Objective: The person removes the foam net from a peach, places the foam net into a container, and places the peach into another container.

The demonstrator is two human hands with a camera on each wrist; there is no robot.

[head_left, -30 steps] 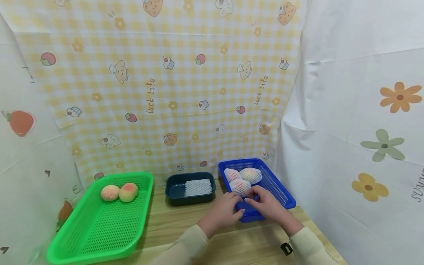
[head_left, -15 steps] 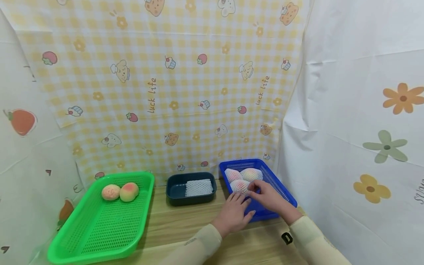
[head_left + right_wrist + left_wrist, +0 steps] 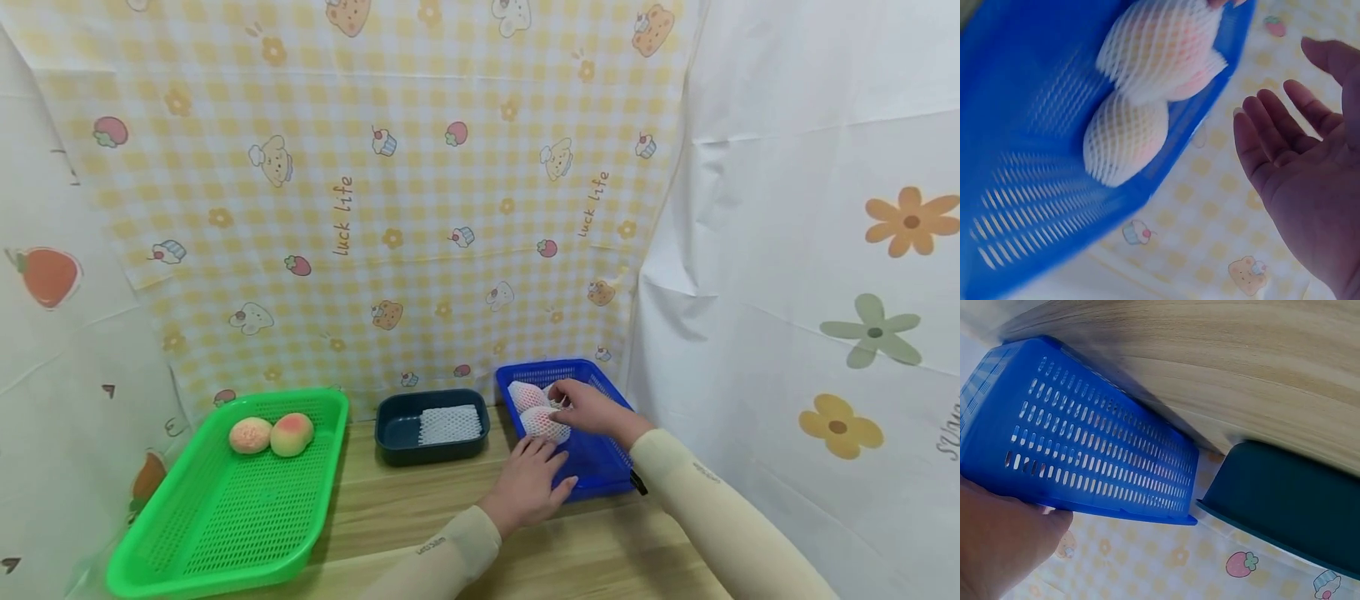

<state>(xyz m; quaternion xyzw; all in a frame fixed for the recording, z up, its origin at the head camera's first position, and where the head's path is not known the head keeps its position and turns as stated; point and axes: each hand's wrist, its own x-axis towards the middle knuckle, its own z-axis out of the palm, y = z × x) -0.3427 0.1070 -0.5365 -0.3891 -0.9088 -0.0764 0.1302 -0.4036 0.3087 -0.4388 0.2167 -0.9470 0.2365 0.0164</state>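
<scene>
Three peaches in white foam nets lie in the blue basket (image 3: 592,458), in the head view. My left hand (image 3: 528,483) reaches over the basket's left rim, its fingers extended against the front netted peach (image 3: 544,425). The left wrist view shows part of that hand (image 3: 1016,540) along the rim, with its fingertips hidden. Over the peaches hovers my right hand (image 3: 592,408), which partly covers the back right one. Its palm and loosely bent fingers hold nothing in the right wrist view, beside a netted peach (image 3: 1125,137). The left netted peach (image 3: 527,396) sits against the basket's side.
Left of the basket stands a dark teal tray (image 3: 397,454) with flat white foam netting (image 3: 450,425) in it. Farther left, a green basket (image 3: 315,517) holds two bare peaches (image 3: 291,435). A checked cloth (image 3: 420,208) hangs behind the wooden table (image 3: 390,517).
My hands were close together over the basket's near part. The right hand has let go near the front peach and moved farther back; the left has shifted slightly right, staying at that peach.
</scene>
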